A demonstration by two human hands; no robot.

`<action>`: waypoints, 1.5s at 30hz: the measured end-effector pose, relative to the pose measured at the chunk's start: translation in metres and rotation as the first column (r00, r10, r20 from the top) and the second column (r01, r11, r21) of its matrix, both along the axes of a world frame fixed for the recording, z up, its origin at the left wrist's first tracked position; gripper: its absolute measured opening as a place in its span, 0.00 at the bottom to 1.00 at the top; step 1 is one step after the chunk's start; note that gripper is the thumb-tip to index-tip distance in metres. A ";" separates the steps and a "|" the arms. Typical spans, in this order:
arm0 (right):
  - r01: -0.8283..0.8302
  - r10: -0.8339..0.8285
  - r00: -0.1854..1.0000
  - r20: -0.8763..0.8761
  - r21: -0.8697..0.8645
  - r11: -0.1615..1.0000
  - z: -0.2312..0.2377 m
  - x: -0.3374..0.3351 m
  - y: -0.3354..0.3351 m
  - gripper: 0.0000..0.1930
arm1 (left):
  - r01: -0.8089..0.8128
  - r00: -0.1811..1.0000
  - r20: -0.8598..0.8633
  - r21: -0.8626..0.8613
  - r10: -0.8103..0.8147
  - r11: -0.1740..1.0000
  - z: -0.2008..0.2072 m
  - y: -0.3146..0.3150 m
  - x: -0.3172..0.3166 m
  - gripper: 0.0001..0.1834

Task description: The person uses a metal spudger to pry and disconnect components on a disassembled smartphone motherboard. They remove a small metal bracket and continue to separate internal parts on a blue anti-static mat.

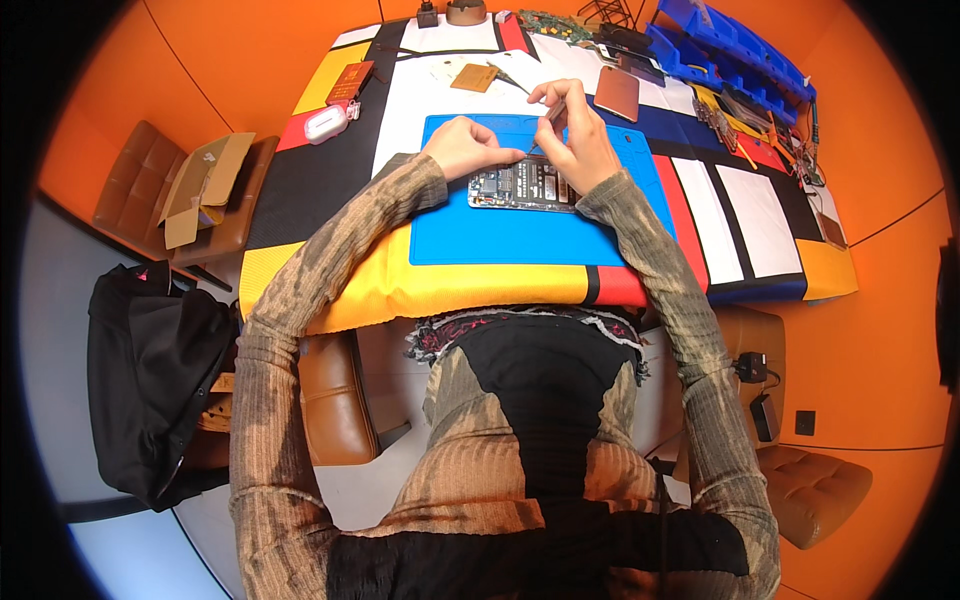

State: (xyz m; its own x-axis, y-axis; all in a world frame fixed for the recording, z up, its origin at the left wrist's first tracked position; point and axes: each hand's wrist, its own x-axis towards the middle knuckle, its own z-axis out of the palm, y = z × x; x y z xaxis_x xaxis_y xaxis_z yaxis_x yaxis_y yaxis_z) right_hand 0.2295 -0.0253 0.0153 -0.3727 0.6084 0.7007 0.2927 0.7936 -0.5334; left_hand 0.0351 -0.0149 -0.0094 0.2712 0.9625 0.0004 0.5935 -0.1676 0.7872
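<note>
An opened phone with its circuit board and dark battery bare lies flat on a blue work mat. My left hand is closed at the phone's far left edge, its thumb and fingertips meeting just over the board. What those fingertips pinch, if anything, is too small to make out. Above the phone's far side, my right hand is closed round a slim tool, with the tip pointing down at the far edge next to my left fingertips. The hand hides most of the tool, and its kind does not show.
Beyond the mat lie a tan card and a brown phone-sized case. At the left are a white earphone case and a red booklet. Blue parts bins and several hand tools fill the far right.
</note>
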 end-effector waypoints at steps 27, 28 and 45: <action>0.065 -0.083 0.988 -0.132 -0.138 0.988 -0.010 0.005 0.013 0.12 | 0.482 0.862 -0.458 0.605 -0.219 0.634 0.007 -0.005 0.002 0.04; 0.082 -0.104 0.982 -0.155 -0.145 0.986 -0.011 0.006 0.014 0.12 | 0.493 0.853 -0.468 0.581 -0.229 0.648 0.007 -0.005 0.004 0.04; 0.237 -0.310 0.868 -0.389 -0.224 0.945 -0.019 0.010 0.031 0.14 | 0.879 0.356 -0.933 0.356 0.061 0.317 0.025 0.001 0.018 0.06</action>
